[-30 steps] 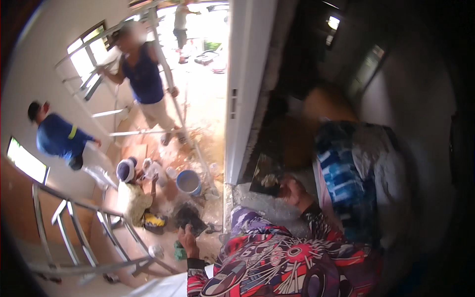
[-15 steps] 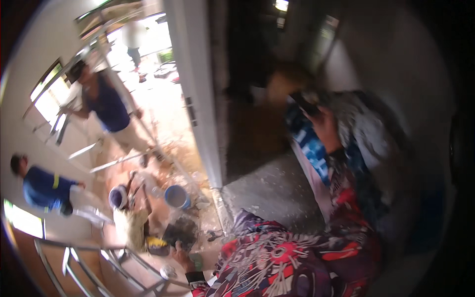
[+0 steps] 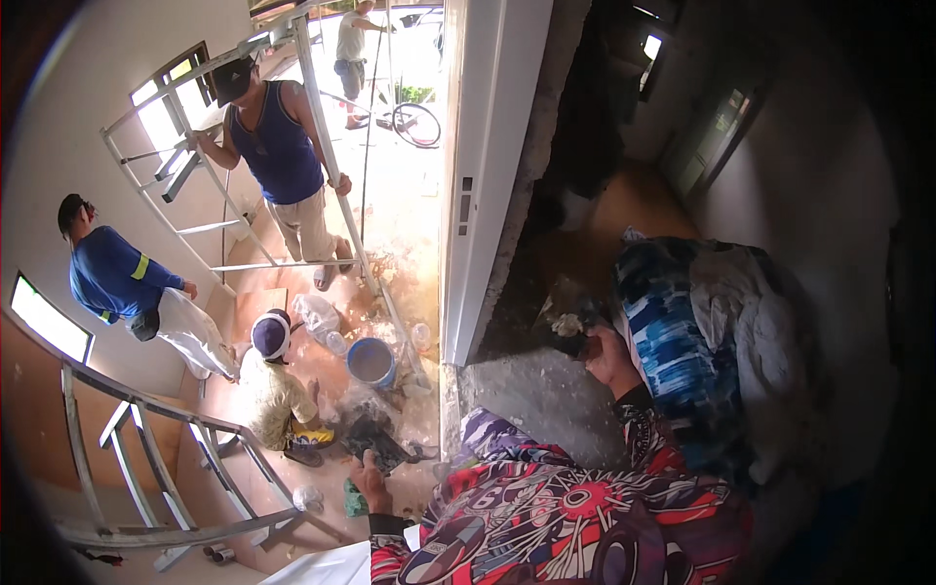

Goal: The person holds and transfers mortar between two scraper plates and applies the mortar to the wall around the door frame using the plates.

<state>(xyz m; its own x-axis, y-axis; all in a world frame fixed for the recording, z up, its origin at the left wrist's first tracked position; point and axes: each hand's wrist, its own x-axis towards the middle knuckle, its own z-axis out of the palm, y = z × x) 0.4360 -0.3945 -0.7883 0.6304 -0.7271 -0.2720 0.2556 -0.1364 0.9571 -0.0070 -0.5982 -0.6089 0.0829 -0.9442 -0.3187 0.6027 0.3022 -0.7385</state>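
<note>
Right hand (image 3: 612,359) grips a dark trowel (image 3: 570,322) w/ a mortar lump, fingers closed round it, by the grey ledge (image 3: 546,395). Left hand (image 3: 370,480) hangs low, fingers' spread unclear. Step looks like plastering; next needs a steady press onto the surface.

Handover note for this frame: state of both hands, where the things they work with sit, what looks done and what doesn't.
Left hand: low by the platform edge, fingers spread, holding nothing that shows.
Right hand: closed on a dark tool carrying a pale lump, held over the rough grey wall top.
Blue-and-white sack lies right beside the right hand.
Blue bucket stands on the floor below, near a crouching person.
Done: the wall top looks coated grey.
Left: the lump is still on the tool.
</note>
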